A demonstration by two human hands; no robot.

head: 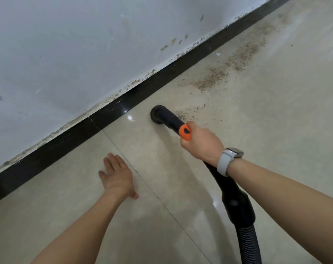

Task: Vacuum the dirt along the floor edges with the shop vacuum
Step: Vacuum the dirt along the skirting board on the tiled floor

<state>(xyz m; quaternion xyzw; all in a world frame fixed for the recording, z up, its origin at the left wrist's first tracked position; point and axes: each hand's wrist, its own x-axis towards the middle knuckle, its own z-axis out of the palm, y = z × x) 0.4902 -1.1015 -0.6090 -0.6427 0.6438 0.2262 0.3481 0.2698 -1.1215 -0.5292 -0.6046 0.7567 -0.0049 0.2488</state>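
Tiled floor (pixel 266 130), black skirting (pixel 70 141) along wall. Dirt (pixel 219 73) trails beside skirting, ahead of nozzle (pixel 158 114). Right hand (pixel 202 143) clamps wand; left hand (pixel 118 178) flat, fingers straight. Mid-sweep; next, push nozzle along dirt.

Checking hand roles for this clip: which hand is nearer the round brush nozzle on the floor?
The right hand, which grips the vacuum wand just behind the round brush nozzle. The left hand is open, low over the tiles, nearer the camera and left of the nozzle.
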